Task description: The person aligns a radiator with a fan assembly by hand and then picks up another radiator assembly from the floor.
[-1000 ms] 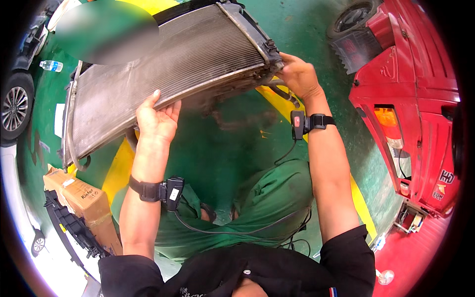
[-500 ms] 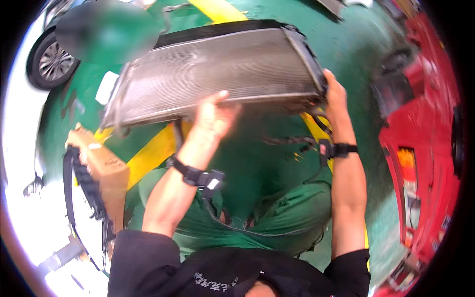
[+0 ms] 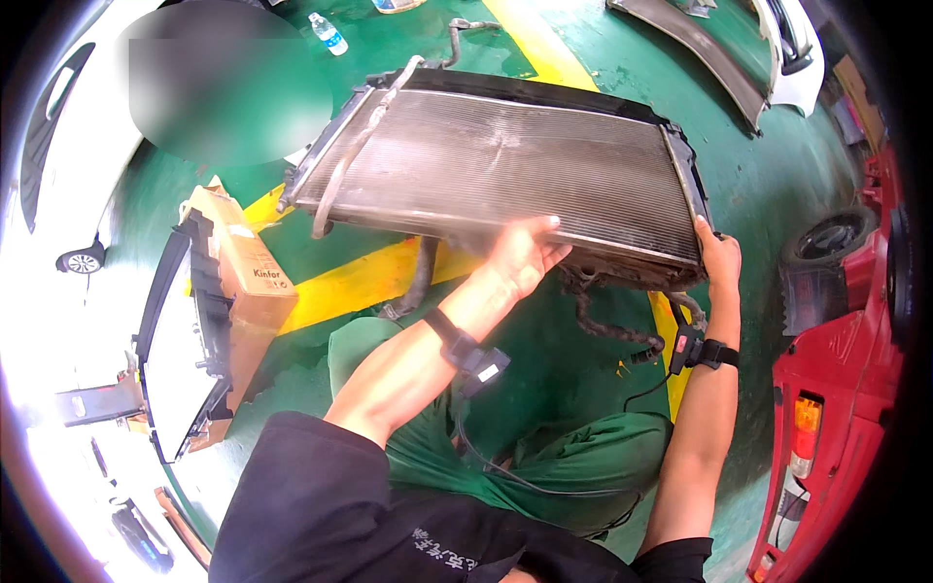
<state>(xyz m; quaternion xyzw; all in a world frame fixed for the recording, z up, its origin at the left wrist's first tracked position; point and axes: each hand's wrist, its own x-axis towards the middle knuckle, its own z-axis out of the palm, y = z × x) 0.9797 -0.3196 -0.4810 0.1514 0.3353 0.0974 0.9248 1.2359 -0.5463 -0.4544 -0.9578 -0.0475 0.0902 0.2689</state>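
Observation:
A car radiator (image 3: 505,155) with a finned grey core and dark frame is tilted in front of me. My right hand (image 3: 718,255) grips its right edge near the lower corner, the thumb on the frame. At the middle of the near edge is my left hand (image 3: 528,257), palm turned up, with thumb and fingers apart; whether it bears any weight I cannot tell. A grey hose (image 3: 352,163) crosses the radiator's left side. Below the near edge hang a dark hose (image 3: 420,277) and a corrugated one (image 3: 593,325).
On the left, a cardboard box (image 3: 255,255) stands beside a black-framed part (image 3: 173,321). Red car bodywork (image 3: 836,389) borders the right. A bottle (image 3: 328,35) and a curved panel (image 3: 695,49) lie farther off. A blurred shape (image 3: 228,87) is beyond the radiator's left.
The radiator now appears farther right and lower in view, as do both hands, while the surroundings also shift. My right hand stays on its edge; my left remains by the near edge.

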